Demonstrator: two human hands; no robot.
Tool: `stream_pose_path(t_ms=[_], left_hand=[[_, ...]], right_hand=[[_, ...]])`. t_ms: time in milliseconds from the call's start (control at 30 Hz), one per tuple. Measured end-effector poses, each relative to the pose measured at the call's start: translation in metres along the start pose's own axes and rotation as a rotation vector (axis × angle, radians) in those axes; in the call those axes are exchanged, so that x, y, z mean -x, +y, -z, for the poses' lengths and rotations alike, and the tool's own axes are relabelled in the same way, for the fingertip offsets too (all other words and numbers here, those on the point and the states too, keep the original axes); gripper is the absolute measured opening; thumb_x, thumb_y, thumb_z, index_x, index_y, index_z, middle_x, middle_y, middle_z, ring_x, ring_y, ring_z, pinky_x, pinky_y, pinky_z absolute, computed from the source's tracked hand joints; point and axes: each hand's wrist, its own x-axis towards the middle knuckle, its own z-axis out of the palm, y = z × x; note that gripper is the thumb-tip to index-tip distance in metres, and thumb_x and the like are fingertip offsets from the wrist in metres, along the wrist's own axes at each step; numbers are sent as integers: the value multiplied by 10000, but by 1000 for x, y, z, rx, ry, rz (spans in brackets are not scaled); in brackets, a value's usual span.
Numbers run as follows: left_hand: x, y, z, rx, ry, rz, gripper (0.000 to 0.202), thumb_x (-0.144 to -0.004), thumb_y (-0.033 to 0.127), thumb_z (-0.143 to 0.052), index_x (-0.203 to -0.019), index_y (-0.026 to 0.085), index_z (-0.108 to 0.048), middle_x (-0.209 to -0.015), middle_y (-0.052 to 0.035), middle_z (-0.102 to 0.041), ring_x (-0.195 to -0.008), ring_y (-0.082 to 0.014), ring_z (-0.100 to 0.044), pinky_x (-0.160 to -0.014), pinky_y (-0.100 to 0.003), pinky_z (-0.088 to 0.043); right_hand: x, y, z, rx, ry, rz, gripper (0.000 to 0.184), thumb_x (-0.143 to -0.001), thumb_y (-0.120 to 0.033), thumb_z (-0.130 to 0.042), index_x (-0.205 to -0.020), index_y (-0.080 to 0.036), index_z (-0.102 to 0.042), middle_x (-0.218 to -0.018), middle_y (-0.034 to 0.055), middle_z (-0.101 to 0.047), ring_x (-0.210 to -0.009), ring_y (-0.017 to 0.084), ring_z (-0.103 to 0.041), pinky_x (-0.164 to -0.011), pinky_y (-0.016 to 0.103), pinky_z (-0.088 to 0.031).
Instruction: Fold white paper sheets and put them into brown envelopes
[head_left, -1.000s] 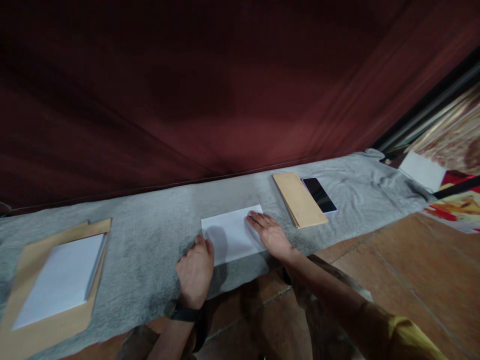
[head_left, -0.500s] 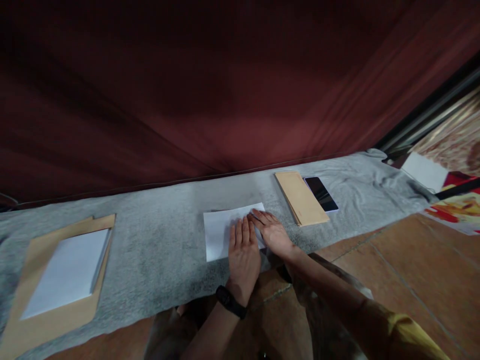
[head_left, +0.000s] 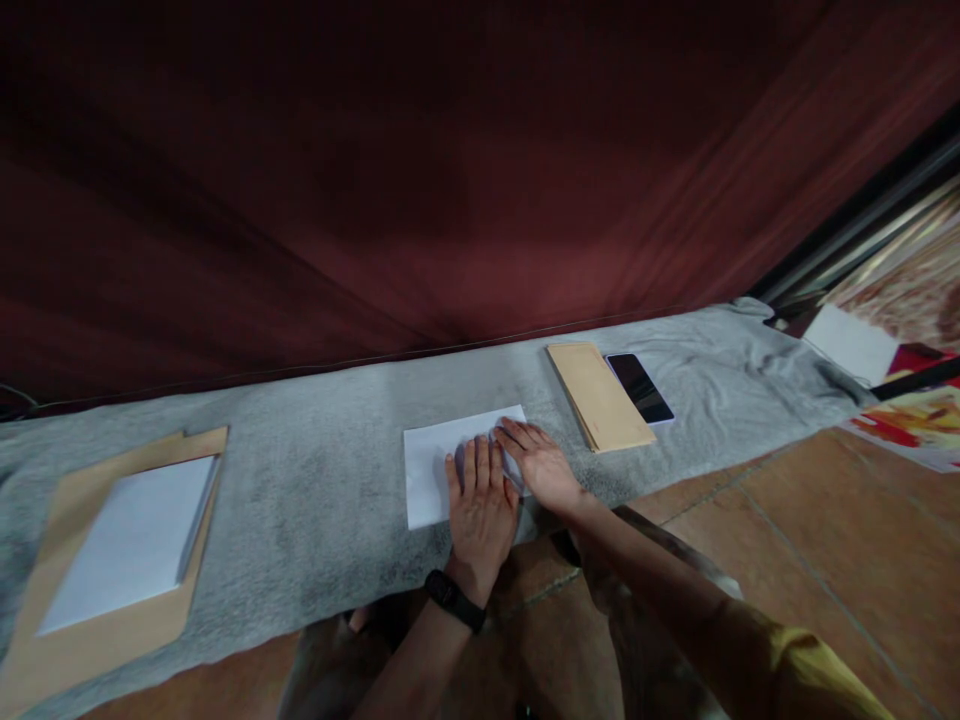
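Note:
A folded white sheet of paper (head_left: 429, 470) lies on the grey cloth in front of me. My left hand (head_left: 481, 505), with a black band on its wrist, rests flat on the sheet, fingers stretched out. My right hand (head_left: 541, 465) lies on the sheet's right part, its fingers extended and their tips beside the left fingertips. Neither hand grips anything. Both hands cover the right part of the paper. To the right of them are brown envelopes (head_left: 600, 395), stacked, with a dark-screened phone (head_left: 641, 388) against their right side.
On the left, a stack of white paper (head_left: 131, 540) sits on large brown envelopes (head_left: 180, 610). Grey cloth (head_left: 315, 480) covers the long narrow surface. A dark red curtain (head_left: 480, 200) hangs behind it. Tiled floor (head_left: 810, 530) and printed sheets (head_left: 919, 425) show at right.
My left hand has shifted slightly left and down, and its fingers have spread a little. The right fingertips have slid slightly left. The paper still lies beneath both hands.

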Motion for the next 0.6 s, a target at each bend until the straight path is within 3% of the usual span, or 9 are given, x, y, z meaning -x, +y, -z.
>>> stream_pose_path(t_ms=[467, 600], left_hand=[[5, -6, 0, 28, 8, 1, 548, -997, 367, -408, -1511, 181, -444, -1628, -97, -347, -1528, -303, -259, -1245, -596, -172], [5, -7, -3, 28, -1, 6, 565, -994, 373, -405, -1526, 183, -421, -1638, -102, -324, -1530, -305, -254, -1241, -585, -183]], right_hand=[[4, 1, 4, 16, -15, 12, 526, -947, -87, -456, -1468, -133, -504, -1568, 124, -448, -1394, 244, -470, -1185, 418, -352], [4, -5, 7, -52, 15, -55, 495, -953, -94, -426, -1434, -108, -542, -1513, 159, -511, -1405, 255, -464, -1212, 460, -318]])
